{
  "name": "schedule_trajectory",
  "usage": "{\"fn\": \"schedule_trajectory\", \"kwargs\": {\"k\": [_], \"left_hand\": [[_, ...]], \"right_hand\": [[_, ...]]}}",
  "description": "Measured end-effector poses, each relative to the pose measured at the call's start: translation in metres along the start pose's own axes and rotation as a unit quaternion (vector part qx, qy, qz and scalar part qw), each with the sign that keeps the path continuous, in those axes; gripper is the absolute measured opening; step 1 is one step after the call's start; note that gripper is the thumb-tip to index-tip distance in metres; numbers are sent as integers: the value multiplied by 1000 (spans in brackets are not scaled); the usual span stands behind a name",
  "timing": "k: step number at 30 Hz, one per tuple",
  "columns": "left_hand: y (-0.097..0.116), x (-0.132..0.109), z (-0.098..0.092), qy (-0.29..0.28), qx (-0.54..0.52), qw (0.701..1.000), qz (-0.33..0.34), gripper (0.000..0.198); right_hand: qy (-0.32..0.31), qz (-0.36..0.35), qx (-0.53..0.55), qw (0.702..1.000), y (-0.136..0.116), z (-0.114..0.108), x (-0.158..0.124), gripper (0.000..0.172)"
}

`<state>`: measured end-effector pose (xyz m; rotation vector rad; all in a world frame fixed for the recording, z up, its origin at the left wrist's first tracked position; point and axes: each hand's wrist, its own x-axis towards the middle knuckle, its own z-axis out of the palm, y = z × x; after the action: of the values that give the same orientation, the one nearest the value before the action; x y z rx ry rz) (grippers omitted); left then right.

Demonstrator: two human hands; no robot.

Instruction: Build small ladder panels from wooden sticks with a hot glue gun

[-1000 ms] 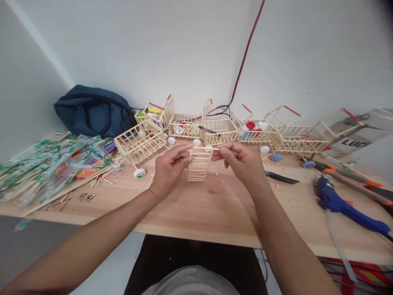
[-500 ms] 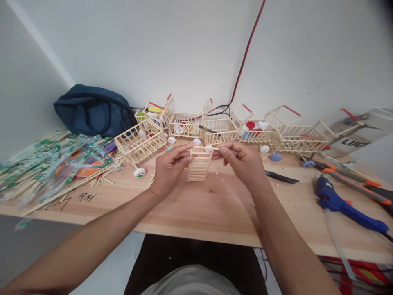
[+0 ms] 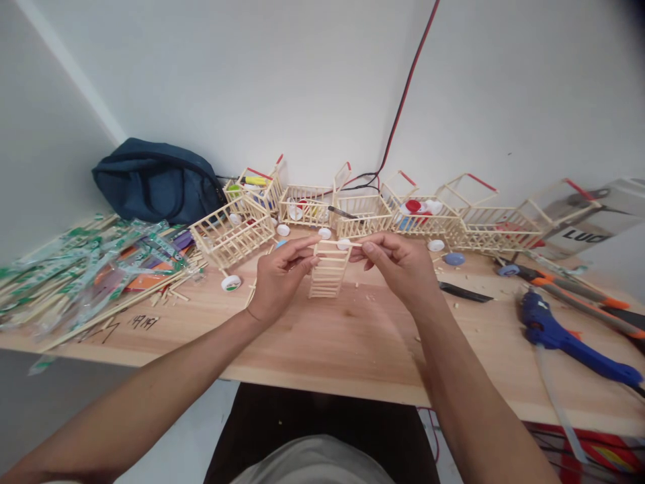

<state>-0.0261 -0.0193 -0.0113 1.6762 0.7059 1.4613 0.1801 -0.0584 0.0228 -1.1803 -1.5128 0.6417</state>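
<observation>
A small slatted frame of pale wooden sticks (image 3: 328, 272) rises from the tabletop between my hands, its rungs running crosswise. My left hand (image 3: 279, 275) pinches its upper left corner between thumb and fingers. On the other side, my right hand (image 3: 398, 265) is closed on the right end of the short wooden stick (image 3: 355, 245) along the frame's top edge. Whether that stick is joined to the frame I cannot tell. Just behind the frame lie white bottle caps (image 3: 324, 233).
Several miniature stick-built shopping carts (image 3: 234, 235) line the wall. Wrapped chopsticks (image 3: 101, 269) are heaped at left beside a blue bag (image 3: 156, 181). At right lie a black-bladed knife (image 3: 466, 292), a blue glue gun (image 3: 559, 329) and orange-handled pliers (image 3: 579, 289).
My hands keep their grip on the frame and stick almost unchanged. The whole view has shifted very slightly.
</observation>
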Motion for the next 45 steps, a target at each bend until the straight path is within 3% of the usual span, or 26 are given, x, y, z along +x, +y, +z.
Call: {"fn": "schedule_trajectory", "kwargs": {"k": [45], "left_hand": [[3, 0, 1, 8, 2, 1000, -14, 30]], "right_hand": [[-2, -13, -13, 1000, -2, -1, 0, 22]]}}
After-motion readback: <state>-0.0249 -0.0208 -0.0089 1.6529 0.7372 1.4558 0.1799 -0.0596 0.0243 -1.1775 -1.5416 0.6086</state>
